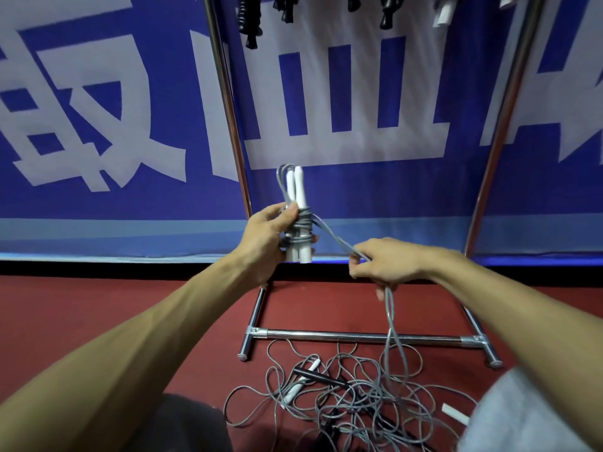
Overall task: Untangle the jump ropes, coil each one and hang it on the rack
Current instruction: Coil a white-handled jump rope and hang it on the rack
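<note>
Red floor point(98, 308), tangled jump ropes point(357, 391)

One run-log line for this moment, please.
left hand: grips white handles | right hand: pinches grey rope | floor: rope tangle

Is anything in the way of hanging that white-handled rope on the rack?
Nothing visible blocks the space up to the rack. But its loose cord runs from the bundle in the left hand through the right hand into the floor tangle.

Behind the rack point(362, 336), the blue banner point(130, 203) carries huge white Chinese characters, cropped at the top; I can read none whole.
</note>
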{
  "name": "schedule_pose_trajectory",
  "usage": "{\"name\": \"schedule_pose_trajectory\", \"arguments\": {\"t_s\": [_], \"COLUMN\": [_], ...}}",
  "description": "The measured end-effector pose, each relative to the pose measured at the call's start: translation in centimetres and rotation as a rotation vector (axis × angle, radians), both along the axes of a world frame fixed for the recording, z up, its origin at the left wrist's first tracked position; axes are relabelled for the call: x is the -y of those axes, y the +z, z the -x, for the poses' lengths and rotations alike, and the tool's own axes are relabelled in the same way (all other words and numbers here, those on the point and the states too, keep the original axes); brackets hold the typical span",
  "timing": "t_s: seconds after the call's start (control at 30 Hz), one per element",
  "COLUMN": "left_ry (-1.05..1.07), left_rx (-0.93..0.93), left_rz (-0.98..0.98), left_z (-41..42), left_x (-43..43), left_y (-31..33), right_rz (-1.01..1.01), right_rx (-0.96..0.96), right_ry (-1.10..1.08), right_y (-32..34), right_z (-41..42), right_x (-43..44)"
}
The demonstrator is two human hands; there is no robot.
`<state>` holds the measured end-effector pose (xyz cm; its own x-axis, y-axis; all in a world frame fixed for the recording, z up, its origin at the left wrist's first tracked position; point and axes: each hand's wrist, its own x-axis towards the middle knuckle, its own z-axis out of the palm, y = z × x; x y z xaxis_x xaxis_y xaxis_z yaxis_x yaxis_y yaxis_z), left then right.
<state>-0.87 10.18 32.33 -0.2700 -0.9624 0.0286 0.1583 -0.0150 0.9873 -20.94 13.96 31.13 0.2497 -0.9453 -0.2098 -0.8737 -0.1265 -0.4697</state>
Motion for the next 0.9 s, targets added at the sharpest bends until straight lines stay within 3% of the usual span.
{"name": "schedule_pose_trajectory", "arguments": {"t_s": [0.13, 0.2, 0.37, 0.47, 0.57, 0.7, 0.9], "left_ry": [0.135, 0.157, 0.018, -0.163, -0.382, -0.621, -0.664], "left_rx": [0.102, 0.198, 0.897, 1.193, 1.235, 1.131, 1.008], "left_rz": [0.021, 0.083, 0.366, 0.441, 0.552, 0.603, 0.614], "left_z": [-1.0, -1.3, -1.4, -1.1, -0.2, 1.2, 1.4], "left_x": [1.0, 1.4, 1.7, 1.1, 0.0, -1.2, -1.6], "left_y": [-0.8, -1.4, -2.4, -2.8, -3.1, -2.9, -2.1], "right_rz": [0.008, 0.062, 0.347, 0.427, 0.516, 0.568, 0.510], "right_rx": [0.239, 0.189, -0.122, -0.107, -0.109, -0.019, 0.204], "right_ry": [0.058, 0.117, 0.314, 0.286, 0.214, -0.005, -0.171], "right_y": [0.8, 1.1, 2.2, 2.5, 2.5, 2.4, 1.5], "right_z": [-0.8, -1.5, -2.8, -2.9, -2.7, -1.5, 1.1], "right_x": [-0.5, -0.8, -1.8, -2.4, -2.4, -1.6, 0.4]}}
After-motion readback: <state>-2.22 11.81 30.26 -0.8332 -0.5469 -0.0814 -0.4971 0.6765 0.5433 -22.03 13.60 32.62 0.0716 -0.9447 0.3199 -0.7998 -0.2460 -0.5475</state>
